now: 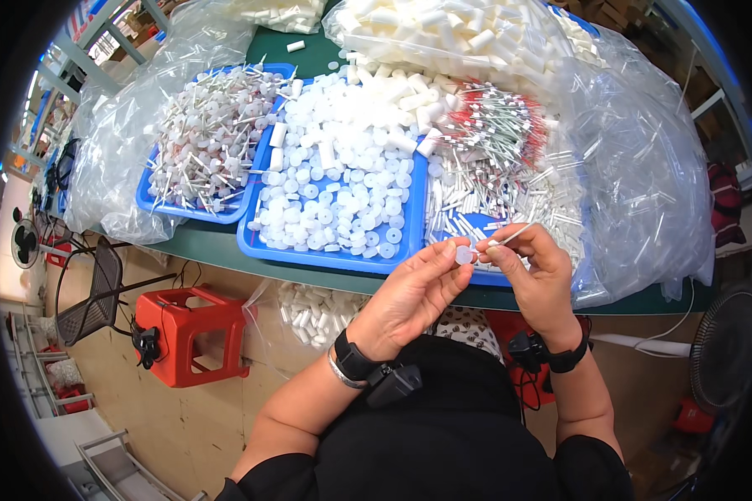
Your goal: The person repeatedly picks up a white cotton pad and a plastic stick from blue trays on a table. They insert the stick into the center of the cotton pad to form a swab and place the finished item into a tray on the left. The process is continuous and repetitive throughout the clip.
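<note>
A small translucent white disc point(464, 255) is pinched between the thumb and fingers of my left hand point(414, 294). My right hand point(536, 271) grips a thin white stick point(516, 235), one end of which meets the disc; whether it passes into it I cannot tell. Both hands are over the near edge of the table, in front of a blue tray point(334, 260) full of similar discs point(334, 213). Beyond my right hand lie many short white rods point(510, 196) and a pile of thin pieces with red ends point(497, 121).
At the left, another blue tray point(213, 215) holds stick-and-disc pieces point(213, 138). White cylinders point(443, 37) fill a plastic bag at the back. Clear bags bulge at the right point(643, 184) and left point(113, 167). A red stool point(196, 334) and a black fan point(723, 355) stand below the table.
</note>
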{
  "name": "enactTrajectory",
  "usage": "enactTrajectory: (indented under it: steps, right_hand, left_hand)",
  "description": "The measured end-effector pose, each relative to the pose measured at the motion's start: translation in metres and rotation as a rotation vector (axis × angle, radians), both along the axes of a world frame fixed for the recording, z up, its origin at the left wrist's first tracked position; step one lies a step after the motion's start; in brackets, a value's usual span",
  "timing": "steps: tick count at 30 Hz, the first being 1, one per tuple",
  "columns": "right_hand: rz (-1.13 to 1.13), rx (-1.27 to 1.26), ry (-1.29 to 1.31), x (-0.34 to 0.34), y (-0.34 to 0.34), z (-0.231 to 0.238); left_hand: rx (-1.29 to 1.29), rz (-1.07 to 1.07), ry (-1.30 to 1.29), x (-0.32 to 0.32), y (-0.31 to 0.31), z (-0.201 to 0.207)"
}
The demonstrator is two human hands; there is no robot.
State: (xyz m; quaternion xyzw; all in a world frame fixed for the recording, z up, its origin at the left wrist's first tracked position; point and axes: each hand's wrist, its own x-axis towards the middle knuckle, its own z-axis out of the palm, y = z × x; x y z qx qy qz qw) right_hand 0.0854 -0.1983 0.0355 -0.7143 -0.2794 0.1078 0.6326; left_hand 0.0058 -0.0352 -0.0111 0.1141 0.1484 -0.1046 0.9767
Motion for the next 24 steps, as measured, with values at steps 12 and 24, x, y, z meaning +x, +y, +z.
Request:
enactTrajectory:
  steps: [12,24]
  right_hand:
    - [0.085,-0.104,0.069,0.001,-0.006,0.006]
    - [0.115,-0.104,-0.065,0.004,-0.002,0.004]
  left_hand:
    - [0.042,0.002,-0.008,-0.001,0.001,0.000]
    - [0.256,-0.045,-0.025,-0.003,-0.001,0.008]
